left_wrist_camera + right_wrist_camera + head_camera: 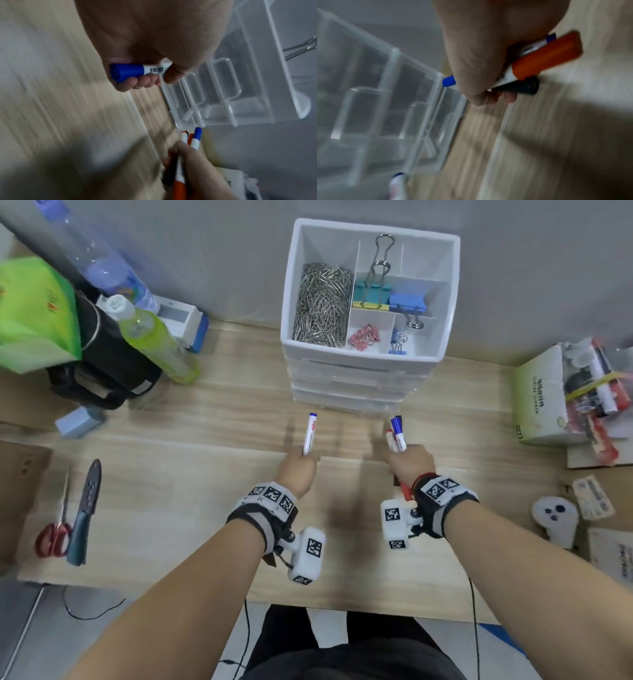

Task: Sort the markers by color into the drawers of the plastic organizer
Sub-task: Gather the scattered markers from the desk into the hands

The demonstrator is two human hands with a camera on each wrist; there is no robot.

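Left hand (297, 470): just left of frame centre, fingers curled round a single blue-capped marker (310, 433), which is pointed up-frame at the organizer.
Right hand (409, 465): just right of centre, a bundle of markers (396, 436) is clutched; blue, orange-red and black ends are seen in the wrist views.
Plastic organizer (356, 378): upper centre, against the grey wall; every drawer is seen pushed in.
Top tray (448, 302): paper clips (322, 302) are heaped at left, binder clips (371, 294) at right.
Desk (205, 508): scissors (54, 529) are laid at lower left, a green bottle (154, 337) at upper left.
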